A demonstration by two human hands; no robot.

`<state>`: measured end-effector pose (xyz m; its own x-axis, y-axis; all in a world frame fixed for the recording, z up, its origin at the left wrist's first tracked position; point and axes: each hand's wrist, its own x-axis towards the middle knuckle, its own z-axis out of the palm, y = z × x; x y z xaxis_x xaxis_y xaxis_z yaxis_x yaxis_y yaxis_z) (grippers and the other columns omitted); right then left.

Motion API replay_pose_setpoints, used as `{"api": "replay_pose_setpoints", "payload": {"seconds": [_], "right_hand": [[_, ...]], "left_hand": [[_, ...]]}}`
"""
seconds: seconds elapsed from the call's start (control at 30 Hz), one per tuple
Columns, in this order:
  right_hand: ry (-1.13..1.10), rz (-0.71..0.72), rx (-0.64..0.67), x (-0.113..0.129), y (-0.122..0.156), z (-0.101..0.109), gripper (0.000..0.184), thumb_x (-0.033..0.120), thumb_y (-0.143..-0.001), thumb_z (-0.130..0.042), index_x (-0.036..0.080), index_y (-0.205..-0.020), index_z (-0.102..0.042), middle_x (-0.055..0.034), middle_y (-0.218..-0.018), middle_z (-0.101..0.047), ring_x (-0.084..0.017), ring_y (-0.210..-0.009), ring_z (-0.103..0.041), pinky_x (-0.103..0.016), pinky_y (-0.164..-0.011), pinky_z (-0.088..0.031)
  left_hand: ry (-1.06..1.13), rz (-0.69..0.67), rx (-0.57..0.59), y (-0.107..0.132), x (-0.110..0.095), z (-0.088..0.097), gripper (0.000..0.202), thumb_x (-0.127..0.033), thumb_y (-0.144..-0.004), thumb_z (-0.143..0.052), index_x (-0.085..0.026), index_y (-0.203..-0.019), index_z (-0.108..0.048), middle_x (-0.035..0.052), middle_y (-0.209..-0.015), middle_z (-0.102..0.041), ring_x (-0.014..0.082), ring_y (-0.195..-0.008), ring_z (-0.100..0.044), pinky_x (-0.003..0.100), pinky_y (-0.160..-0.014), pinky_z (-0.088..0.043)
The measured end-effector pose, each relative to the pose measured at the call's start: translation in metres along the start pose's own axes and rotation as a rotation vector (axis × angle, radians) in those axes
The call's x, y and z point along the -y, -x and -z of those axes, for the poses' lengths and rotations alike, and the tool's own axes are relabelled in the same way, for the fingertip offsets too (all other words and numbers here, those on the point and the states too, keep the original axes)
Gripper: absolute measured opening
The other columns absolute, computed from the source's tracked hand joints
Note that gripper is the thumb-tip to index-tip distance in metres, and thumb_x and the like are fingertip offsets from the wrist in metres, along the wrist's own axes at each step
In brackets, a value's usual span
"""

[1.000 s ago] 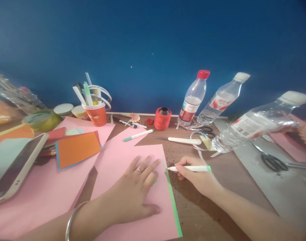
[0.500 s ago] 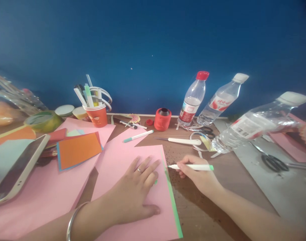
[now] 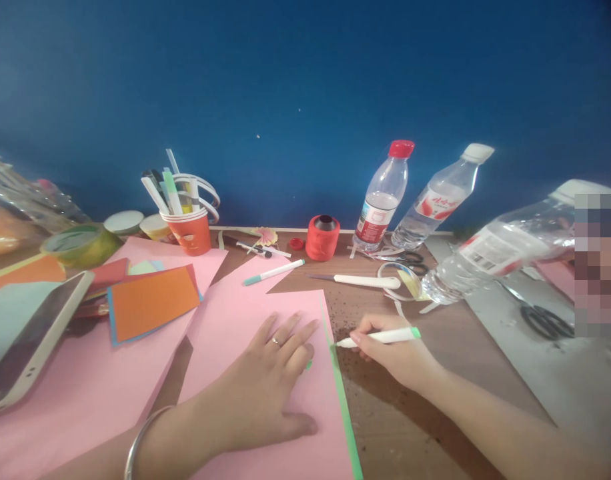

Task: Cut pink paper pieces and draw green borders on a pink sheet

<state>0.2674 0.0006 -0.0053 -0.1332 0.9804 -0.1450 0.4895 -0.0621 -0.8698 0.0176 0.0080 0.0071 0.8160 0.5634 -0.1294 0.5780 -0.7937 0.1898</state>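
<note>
My left hand lies flat on a pink sheet of paper, fingers spread. A small green piece shows beside its bent index finger; its rest is hidden. Along the sheet's right edge runs a green border, wide near me and thin toward the top. My right hand grips a white marker with a green end, its tip at that edge. Beyond the sheet, a capped white marker with teal ends lies on pink paper, and a white-handled craft knife rests on the table.
At the back stand an orange paper cup of pens, a red round container and several plastic bottles. Coloured cards and a phone lie at left. Scissors rest on a grey mat at right.
My right hand has drawn the marker tip slightly toward me along the sheet's edge, and the marker tilts more. My left hand stays flat on the paper.
</note>
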Motion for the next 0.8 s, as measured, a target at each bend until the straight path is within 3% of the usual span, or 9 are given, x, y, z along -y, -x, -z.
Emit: {"api": "replay_pose_setpoints", "payload": {"seconds": [0.2,0.4,0.67,0.8], "right_hand": [[-0.137,-0.035,-0.025,-0.0028,-0.0021,-0.0005,0.021,0.032,-0.08,-0.056,0.017,-0.066,-0.058,-0.0014,-0.061,-0.064,-0.014,-0.054,-0.057,-0.023,-0.052,-0.042],[-0.062,-0.025,0.033,-0.0035,-0.0018,0.0004,0.021,0.028,-0.078,-0.057,0.017,-0.061,-0.058,0.001,-0.051,-0.058,-0.012,-0.047,-0.051,-0.022,-0.045,-0.035],[-0.274,-0.083,-0.07,0.0026,-0.0047,-0.0012,0.02,0.035,-0.076,-0.059,0.017,-0.067,-0.058,-0.0031,-0.064,-0.065,-0.014,-0.054,-0.058,-0.025,-0.053,-0.046],[-0.181,-0.056,-0.019,0.0036,-0.0019,0.0009,0.021,0.03,-0.073,-0.057,0.018,-0.057,-0.054,0.0001,-0.052,-0.058,-0.012,-0.047,-0.05,-0.023,-0.046,-0.039]], "left_hand": [[-0.007,0.001,-0.005,-0.0004,0.0004,-0.0016,0.065,-0.065,-0.075,-0.053,-0.019,-0.12,-0.047,0.0091,-0.154,-0.007,0.0332,-0.139,-0.003,0.051,-0.112,-0.001],[0.011,-0.004,-0.009,0.0,0.0011,-0.0017,0.066,-0.066,-0.075,-0.052,-0.02,-0.122,-0.047,0.0085,-0.154,-0.007,0.0331,-0.139,-0.001,0.052,-0.112,0.0],[0.049,-0.016,-0.011,-0.0004,-0.0006,0.0013,0.064,-0.062,-0.075,-0.056,-0.02,-0.122,-0.047,0.0076,-0.154,-0.009,0.0328,-0.139,-0.003,0.051,-0.112,0.0],[0.064,-0.069,0.039,0.0005,-0.0044,0.0073,0.066,-0.061,-0.071,-0.061,-0.021,-0.121,-0.048,0.0058,-0.153,-0.011,0.0321,-0.139,-0.003,0.049,-0.113,-0.002]]}}
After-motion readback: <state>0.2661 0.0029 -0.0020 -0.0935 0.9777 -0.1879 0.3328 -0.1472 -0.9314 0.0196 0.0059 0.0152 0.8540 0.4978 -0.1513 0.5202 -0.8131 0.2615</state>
